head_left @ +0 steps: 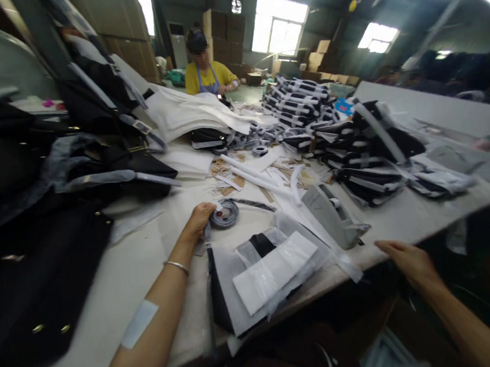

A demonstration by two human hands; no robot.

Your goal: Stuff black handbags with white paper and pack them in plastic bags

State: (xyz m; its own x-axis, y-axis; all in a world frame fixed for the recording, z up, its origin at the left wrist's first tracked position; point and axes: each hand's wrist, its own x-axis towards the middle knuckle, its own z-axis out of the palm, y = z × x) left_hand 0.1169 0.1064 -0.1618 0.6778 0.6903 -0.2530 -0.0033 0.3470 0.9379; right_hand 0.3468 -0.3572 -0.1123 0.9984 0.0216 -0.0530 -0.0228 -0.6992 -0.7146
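Note:
My left hand (pixel 200 218) is closed at the edge of a rolled-up strap (pixel 224 215) in greyish wrapping, just above a black bag (pixel 220 294). White foam sheeting covers most of that bag, and a white padded piece (pixel 274 271) lies on top. Beyond the table's front edge, my right hand (pixel 411 262) has its fingers pressed together; anything between them is too blurred to make out. To its left stands a grey tape dispenser (pixel 333 215). A black strap end (pixel 249 203) stretches right from the roll.
Black bags (pixel 31 276) crowd the left side. Wrapped black bags (pixel 356 154) are stacked at the right, beyond the dispenser. White foam sheets (pixel 193 110) and paper scraps (pixel 226 174) lie farther back. A co-worker in a yellow top (pixel 210 76) sits across the table.

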